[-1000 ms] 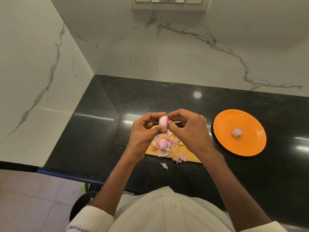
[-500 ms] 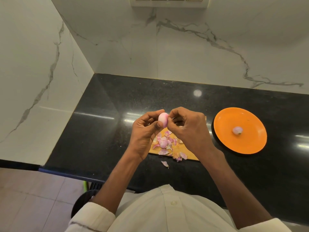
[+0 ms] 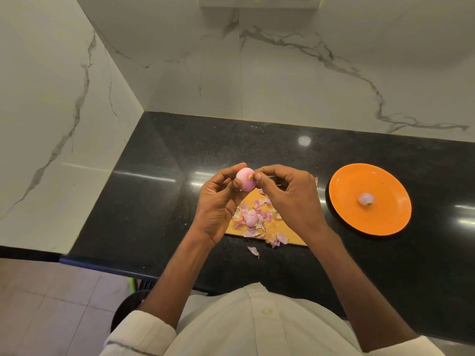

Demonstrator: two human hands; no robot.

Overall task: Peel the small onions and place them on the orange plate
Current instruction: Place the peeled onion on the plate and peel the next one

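Note:
A small pink onion [image 3: 245, 179] is held up above the wooden cutting board [image 3: 293, 233]. My left hand [image 3: 218, 201] grips it between thumb and fingers. My right hand [image 3: 288, 194] pinches at the onion's brownish end with thumb and forefinger. Loose pink onion skins [image 3: 254, 218] lie piled on the board under my hands. To the right, the orange plate [image 3: 347, 186] sits on the black counter with one peeled small onion [image 3: 366, 199] on it.
One stray skin piece [image 3: 253, 251] lies on the black countertop [image 3: 144, 196] in front of the board. White marble walls close the counter at the back and left. The counter's front edge runs close to my body.
Both hands have lifted the onion slightly and turned it; my right fingers now pinch at its end instead of its side.

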